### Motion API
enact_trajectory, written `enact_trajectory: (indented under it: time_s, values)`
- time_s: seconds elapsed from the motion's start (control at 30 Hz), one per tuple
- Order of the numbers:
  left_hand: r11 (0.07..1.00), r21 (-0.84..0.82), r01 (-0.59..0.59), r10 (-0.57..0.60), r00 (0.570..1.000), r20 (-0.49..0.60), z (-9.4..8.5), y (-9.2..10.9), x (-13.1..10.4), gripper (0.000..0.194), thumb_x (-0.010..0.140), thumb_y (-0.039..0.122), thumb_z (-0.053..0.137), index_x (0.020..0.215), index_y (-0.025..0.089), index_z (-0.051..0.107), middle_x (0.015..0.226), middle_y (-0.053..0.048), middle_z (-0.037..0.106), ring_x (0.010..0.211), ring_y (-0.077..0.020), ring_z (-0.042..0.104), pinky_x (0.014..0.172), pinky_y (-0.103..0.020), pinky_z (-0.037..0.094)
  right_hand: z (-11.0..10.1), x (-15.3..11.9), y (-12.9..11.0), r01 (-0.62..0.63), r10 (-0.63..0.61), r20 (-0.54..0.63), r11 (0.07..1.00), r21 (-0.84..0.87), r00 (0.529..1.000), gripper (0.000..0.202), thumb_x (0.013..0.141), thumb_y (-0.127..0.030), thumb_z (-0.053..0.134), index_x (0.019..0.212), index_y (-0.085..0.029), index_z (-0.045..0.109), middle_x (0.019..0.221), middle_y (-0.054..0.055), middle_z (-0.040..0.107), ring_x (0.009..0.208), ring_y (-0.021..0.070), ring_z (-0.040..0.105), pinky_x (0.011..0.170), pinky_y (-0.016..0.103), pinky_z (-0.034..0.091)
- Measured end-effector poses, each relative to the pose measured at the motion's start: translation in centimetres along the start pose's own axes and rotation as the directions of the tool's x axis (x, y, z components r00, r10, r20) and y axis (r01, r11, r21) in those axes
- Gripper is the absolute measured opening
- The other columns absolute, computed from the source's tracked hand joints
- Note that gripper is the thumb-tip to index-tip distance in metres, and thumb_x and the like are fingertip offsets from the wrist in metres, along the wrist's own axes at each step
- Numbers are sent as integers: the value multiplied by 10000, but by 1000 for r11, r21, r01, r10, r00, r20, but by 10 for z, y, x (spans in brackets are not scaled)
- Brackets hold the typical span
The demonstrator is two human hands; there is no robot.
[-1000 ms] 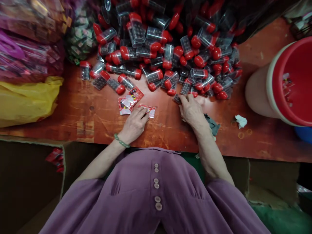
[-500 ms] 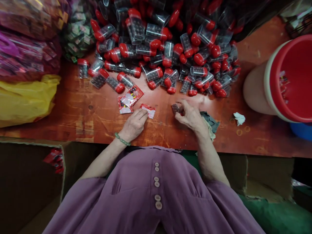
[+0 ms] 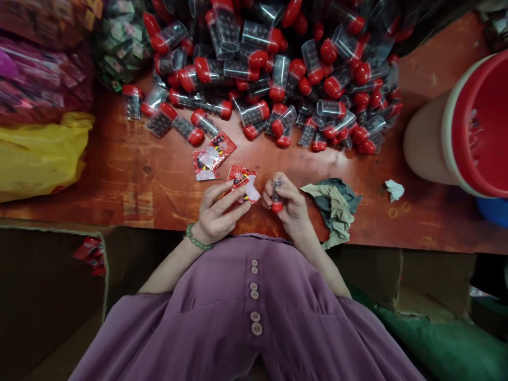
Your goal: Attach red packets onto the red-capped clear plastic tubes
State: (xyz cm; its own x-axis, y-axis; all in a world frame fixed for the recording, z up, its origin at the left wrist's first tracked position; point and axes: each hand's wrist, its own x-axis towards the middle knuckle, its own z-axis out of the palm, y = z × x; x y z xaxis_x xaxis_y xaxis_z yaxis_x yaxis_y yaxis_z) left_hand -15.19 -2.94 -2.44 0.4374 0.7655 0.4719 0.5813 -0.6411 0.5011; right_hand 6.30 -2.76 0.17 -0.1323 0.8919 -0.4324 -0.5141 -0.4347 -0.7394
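Note:
My left hand [image 3: 220, 209], with a green bead bracelet at the wrist, has its fingers on a small red printed packet [image 3: 251, 190] with a pink-white patch. The fingers cover part of this packet. In my right hand [image 3: 291, 203] is a small clear tube with a red cap [image 3: 277, 197], its red end pointing toward my body. The two hands face each other, a short gap between packet and tube. Farther left, more red packets [image 3: 216, 153] overlap on the table.
A large pile of clear tubes with red caps [image 3: 254, 114] fills the back. Crumpled cloths [image 3: 335, 211] lie beside my right hand. At the right are a red-lined bucket [image 3: 456, 137], white tissue [image 3: 395, 190] and rubber bands. Plastic bags [image 3: 43, 159] stand at the left.
My right hand has come left and nearer my body, turning the tube so it shows. My left hand has turned, its fingers more spread over the packet. The view has shifted slightly.

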Motion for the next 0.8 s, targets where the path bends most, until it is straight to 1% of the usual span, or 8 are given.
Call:
enact_trajectory:
  time_s: [0.13, 0.3, 0.37, 0.43, 0.53, 0.63, 0.73, 0.8]
  values:
    - [999, -38, -25, 26, 999, 20, 2, -2, -6, 229, 927, 246, 583, 1031, 373, 743, 1199, -12, 719, 1255, -236, 566, 1018, -475, 531, 7, 0, 6, -59, 59, 8, 997, -44, 998, 467, 629, -399, 811, 824, -244, 415, 715, -88, 598, 438, 48, 465, 437, 201, 364]
    - [989, -139, -58, 55, 998, -25, 2, 1, -1, 226, 921, 219, 607, 1065, 351, 721, 1250, -16, 696, 1270, -222, 556, 1014, -453, 532, 15, 2, 7, -110, 109, -21, 971, -213, 994, 548, 606, -388, 880, 959, -245, 485, 689, -78, 656, 433, 58, 484, 400, 183, 358]
    - [968, -251, 12, -7, 1000, 21, -4, 4, 3, 258, 906, 288, 650, 1159, 322, 687, 1301, -51, 670, 1280, -244, 554, 1048, -493, 504, 18, 2, 7, -66, 62, -24, 957, -282, 998, 485, 647, -389, 862, 932, -236, 501, 623, -86, 627, 445, 62, 482, 426, 184, 369]
    - [907, -390, 157, -117, 985, 124, -12, 5, 7, 531, 846, 434, 720, 1335, 278, 586, 1352, -112, 636, 1270, -278, 570, 1066, -517, 485, 19, 1, 6, -7, -2, -28, 940, -341, 1000, 439, 665, -389, 853, 899, -229, 517, 626, -81, 625, 466, 61, 473, 458, 192, 380]
    - [690, -576, 439, -284, 896, 342, -25, 1, 16, 813, 839, 631, 636, 1488, 189, 423, 1350, -185, 623, 1183, -281, 637, 992, -451, 536, 20, -2, 5, 55, -76, -32, 900, -432, 997, 391, 688, -383, 843, 883, -229, 540, 677, -67, 636, 503, 66, 469, 497, 209, 388]
    - [507, -586, 632, -326, 770, 549, -30, -5, 28, 699, 882, 654, 547, 1355, 140, 582, 1168, -157, 715, 1027, -244, 691, 873, -373, 569, 22, -5, 2, 113, -128, 3, 862, -495, 992, 360, 705, -383, 836, 870, -230, 554, 713, -52, 631, 554, 81, 494, 540, 227, 411]
    - [484, -523, 701, -263, 687, 677, -28, -8, 39, 505, 837, 596, 648, 1006, 132, 755, 856, -74, 748, 792, -196, 684, 727, -307, 549, 24, -6, -2, 160, -153, 58, 829, -536, 987, 338, 727, -399, 821, 864, -227, 564, 733, -40, 634, 586, 92, 521, 566, 239, 433]
    - [486, -503, 715, -240, 662, 710, -25, -8, 43, 442, 836, 562, 661, 800, 133, 762, 687, -33, 700, 650, -154, 633, 630, -267, 505, 23, -5, -4, 171, -141, 96, 807, -565, 985, 321, 738, -409, 811, 840, -219, 574, 710, -42, 623, 582, 92, 521, 561, 235, 431]
